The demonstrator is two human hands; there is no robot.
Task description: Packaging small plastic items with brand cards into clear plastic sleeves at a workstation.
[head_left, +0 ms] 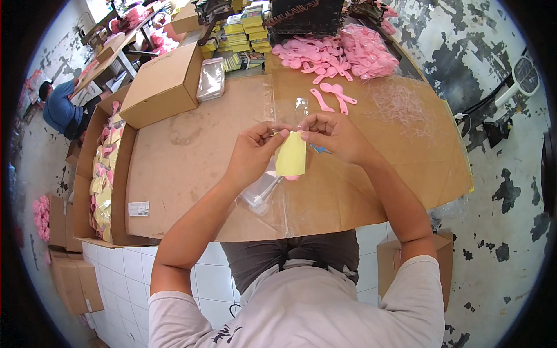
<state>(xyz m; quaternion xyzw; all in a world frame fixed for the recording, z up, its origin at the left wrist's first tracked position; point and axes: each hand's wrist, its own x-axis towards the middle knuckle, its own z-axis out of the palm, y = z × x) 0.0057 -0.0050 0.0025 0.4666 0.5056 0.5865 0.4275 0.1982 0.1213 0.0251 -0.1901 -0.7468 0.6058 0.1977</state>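
A yellow card [291, 158] hangs upright in front of me, pinched at its top edge. My left hand [254, 149] is closed on its left corner, and my right hand [332, 134] pinches it at the right corner. Below the card's lower edge a rounded pink tip [292, 178] peeks out; the rest of that piece is hidden. Clear plastic bags [255, 194] lie on the cardboard just under my left hand. A small blue object [320, 149], partly covered, lies by my right hand. Beyond my hands are a few loose pink spoons [322, 100].
Pink spoons are heaped [319, 55] at the back, beside stacks of yellow cards [243, 32]. A closed carton [165, 87] and a pack of clear bags [211, 79] stand back left. An open box [125, 191] holds packed spoons. Thin clear strips [403, 110] lie right. A person [64, 107] sits far left.
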